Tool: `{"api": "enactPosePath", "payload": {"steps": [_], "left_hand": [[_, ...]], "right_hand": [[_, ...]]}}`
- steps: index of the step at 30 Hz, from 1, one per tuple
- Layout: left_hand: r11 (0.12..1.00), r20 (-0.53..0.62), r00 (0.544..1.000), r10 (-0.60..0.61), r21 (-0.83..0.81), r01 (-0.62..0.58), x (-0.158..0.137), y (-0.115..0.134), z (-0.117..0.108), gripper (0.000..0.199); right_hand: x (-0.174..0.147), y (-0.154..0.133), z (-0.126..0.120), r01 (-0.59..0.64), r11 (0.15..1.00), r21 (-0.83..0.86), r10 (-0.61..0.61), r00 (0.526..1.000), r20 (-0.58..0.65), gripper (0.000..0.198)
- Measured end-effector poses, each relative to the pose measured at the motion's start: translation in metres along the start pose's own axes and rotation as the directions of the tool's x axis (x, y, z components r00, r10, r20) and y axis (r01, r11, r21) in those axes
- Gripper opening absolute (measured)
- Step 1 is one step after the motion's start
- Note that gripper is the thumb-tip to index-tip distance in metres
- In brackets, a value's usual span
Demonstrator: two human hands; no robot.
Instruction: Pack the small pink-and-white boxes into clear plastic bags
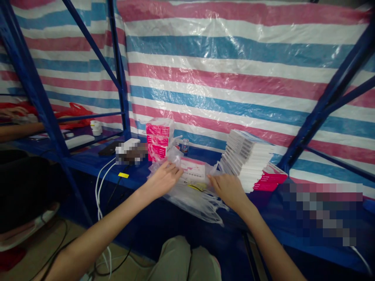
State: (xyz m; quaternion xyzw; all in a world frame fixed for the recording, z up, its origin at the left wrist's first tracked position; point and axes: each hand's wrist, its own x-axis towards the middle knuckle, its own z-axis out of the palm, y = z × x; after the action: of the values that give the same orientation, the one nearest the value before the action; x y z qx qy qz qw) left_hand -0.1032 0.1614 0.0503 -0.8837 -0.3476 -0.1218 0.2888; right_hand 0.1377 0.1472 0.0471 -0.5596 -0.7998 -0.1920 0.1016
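Note:
A white box with pink print (192, 169) lies flat on the blue table between my hands, with clear plastic around it. My left hand (165, 177) is closed on the bunched film of a clear plastic bag (175, 157) at the box's left side. On the right, my right hand (227, 190) has its fingers bent and pinches the bag's edge near the box's corner. Several flat clear bags (202, 205) with white drawstrings hang over the table's front edge below. How far the box sits inside the bag, I cannot tell.
Pink boxes (158, 136) under film stand at the back left, beside a small can (185, 146). A tall stack of white boxes (249, 160) leans at the right. White cables (99, 187) hang at the left. Another person's arm (23, 130) shows beyond the blue post (38, 86).

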Motion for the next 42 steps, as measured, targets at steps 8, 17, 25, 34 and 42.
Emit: {"api": "enactPosePath", "payload": {"steps": [8,17,25,34,42], "left_hand": [[0.982,-0.091,0.985,-0.146,0.106,0.155,-0.022,0.015,0.031,0.058],[0.997,-0.203,0.978,0.037,0.067,-0.023,-0.004,0.039,0.024,0.017],[0.956,0.055,0.963,-0.263,-0.119,0.268,0.004,0.025,0.023,0.019],[0.743,0.170,0.840,-0.516,-0.400,0.537,-0.006,0.005,0.055,0.039],[0.432,0.094,0.834,-0.544,-0.821,0.374,0.019,-0.027,0.101,0.033]], "right_hand": [[-0.009,-0.003,0.029,-0.234,0.969,-0.077,0.241,0.965,0.101,0.047],[0.006,-0.012,0.022,-0.280,0.958,0.060,0.285,0.955,-0.085,0.034],[0.001,-0.005,0.045,0.201,0.890,0.410,-0.104,0.964,-0.246,0.027],[0.012,0.012,0.067,0.046,0.717,0.695,0.033,0.994,-0.100,0.051],[0.044,0.026,0.085,-0.095,0.473,0.876,0.129,0.991,0.037,0.039]]}}
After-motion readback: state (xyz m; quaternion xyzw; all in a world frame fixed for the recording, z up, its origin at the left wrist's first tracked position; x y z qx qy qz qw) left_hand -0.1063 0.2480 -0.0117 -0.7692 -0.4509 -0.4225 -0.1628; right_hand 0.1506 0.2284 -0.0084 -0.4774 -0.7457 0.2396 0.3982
